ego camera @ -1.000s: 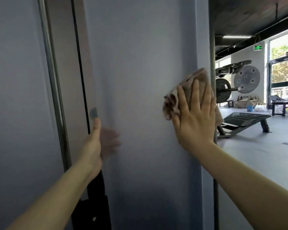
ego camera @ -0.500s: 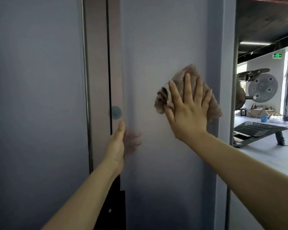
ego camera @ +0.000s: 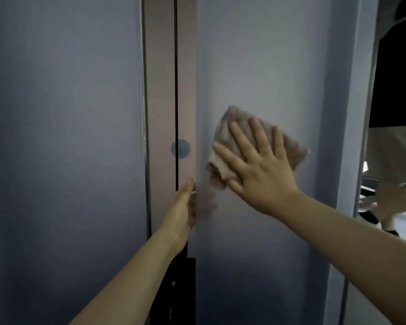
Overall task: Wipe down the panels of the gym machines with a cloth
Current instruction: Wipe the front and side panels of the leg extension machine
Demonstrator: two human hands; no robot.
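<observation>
Since half a second ago, the cloth (ego camera: 288, 146) has been carried lower and leftward across the grey panel (ego camera: 263, 66), and the gym floor at the right edge has been replaced by a blurred figure (ego camera: 391, 179). The crumpled pinkish cloth is pressed flat against the panel at centre frame under the right hand (ego camera: 260, 174), whose fingers are spread wide over it. The left hand (ego camera: 182, 207) is curled around the panel's left edge, gripping it just below a round grey disc (ego camera: 180, 148) on the pinkish vertical strip (ego camera: 158, 90). A second grey panel (ego camera: 63, 137) fills the left of the frame.
</observation>
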